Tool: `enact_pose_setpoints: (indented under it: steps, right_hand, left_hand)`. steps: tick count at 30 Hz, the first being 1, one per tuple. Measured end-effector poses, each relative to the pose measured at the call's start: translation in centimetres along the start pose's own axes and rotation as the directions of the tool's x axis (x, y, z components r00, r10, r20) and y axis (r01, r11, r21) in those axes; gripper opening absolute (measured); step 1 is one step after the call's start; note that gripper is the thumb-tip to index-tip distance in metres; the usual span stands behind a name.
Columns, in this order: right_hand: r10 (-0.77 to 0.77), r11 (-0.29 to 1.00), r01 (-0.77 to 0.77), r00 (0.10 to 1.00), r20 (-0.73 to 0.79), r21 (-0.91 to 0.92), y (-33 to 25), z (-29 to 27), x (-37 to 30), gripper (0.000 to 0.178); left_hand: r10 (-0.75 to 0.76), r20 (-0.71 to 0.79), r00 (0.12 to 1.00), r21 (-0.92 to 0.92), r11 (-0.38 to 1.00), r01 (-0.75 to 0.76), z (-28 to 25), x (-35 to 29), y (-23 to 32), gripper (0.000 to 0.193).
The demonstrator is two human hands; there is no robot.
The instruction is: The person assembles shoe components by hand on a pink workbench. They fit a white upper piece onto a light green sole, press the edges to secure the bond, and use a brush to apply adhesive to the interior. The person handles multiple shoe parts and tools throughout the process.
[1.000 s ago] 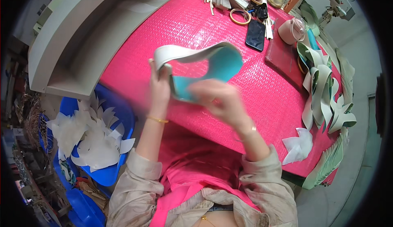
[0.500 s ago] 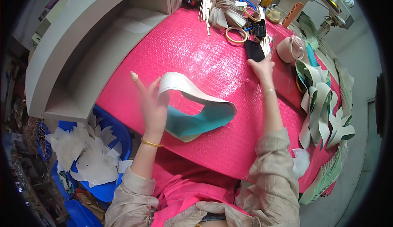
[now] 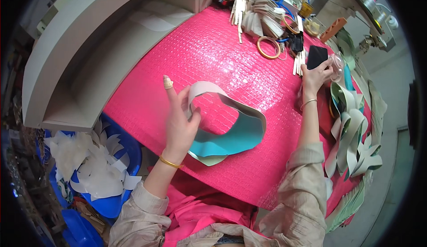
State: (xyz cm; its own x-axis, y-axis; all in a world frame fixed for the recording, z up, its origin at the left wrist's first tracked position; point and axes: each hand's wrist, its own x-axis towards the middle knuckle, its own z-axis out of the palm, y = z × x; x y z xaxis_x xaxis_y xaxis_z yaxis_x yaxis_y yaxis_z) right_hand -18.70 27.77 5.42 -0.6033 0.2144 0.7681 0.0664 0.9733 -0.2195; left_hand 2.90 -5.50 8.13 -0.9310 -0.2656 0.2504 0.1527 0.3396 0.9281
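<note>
My left hand [image 3: 181, 129] grips the near left end of a curved shoe-upper piece [image 3: 242, 133], pale outside with a teal lining. The thumb and some fingers close on its edge, while the forefinger, its tip wrapped in tape, points up. The piece bends into an open loop over the pink table covering [image 3: 151, 80]. At the right, my right hand [image 3: 316, 77] has its fingers around a black flat rectangle that looks like a phone [image 3: 317, 55]. Behind that hand a pinkish-white roll [image 3: 338, 66] is partly hidden.
Blue bins [image 3: 133, 158] with white scraps stand at the lower left, beside a grey arched machine housing [image 3: 58, 38]. Tape rings [image 3: 268, 47], pale strips and tools crowd the back. More pale upper pieces [image 3: 351, 127] hang over the right side. A sewing machine [image 3: 378, 29] is beyond.
My right hand has moved the phone-like rectangle rightward, from beside the pale strips to in front of the roll. The left hand's thumb has come in against the upper piece, which has tilted slightly.
</note>
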Motion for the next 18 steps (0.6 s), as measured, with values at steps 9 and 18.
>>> enact_pose_setpoints:
  steps: [9,18]
  right_hand:
    - [0.044,0.992,-0.031,0.993,0.112,-0.120,3.9,7.9,0.5,0.096]
    - [-0.568,0.404,-0.364,0.620,0.542,0.840,-13.0,-5.9,0.5,0.042]
  left_hand:
    - [-0.045,-0.076,0.996,0.058,0.997,0.049,-0.1,-0.4,-1.4,0.096]
    - [0.120,-0.032,0.992,-0.010,0.993,-0.120,-0.4,-0.8,-2.3,0.092]
